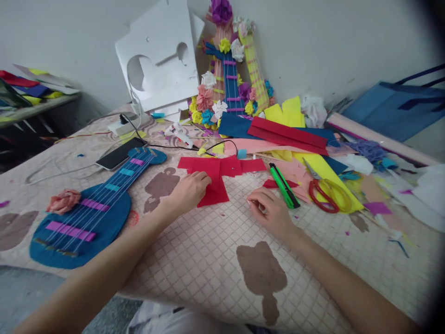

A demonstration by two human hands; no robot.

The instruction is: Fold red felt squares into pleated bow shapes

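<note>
My left hand (189, 189) rests with its fingers laid flat on a stack of red felt pieces (217, 174) in the middle of the table. My right hand (269, 209) lies just to the right of the red felt, fingers curled inward with the tips pinched together; whether it holds anything is hidden. A green utility knife (284, 185) lies right beside my right hand. Red-handled scissors (325, 194) lie further right on yellow felt (328, 174).
A blue felt guitar (93, 208) with a pink flower lies at the left, a phone (120, 154) beside its neck. A glue gun (179, 133), its cable, decorated felt guitars (229, 79), a white foam board (163, 55) and loose felt sheets crowd the back and right.
</note>
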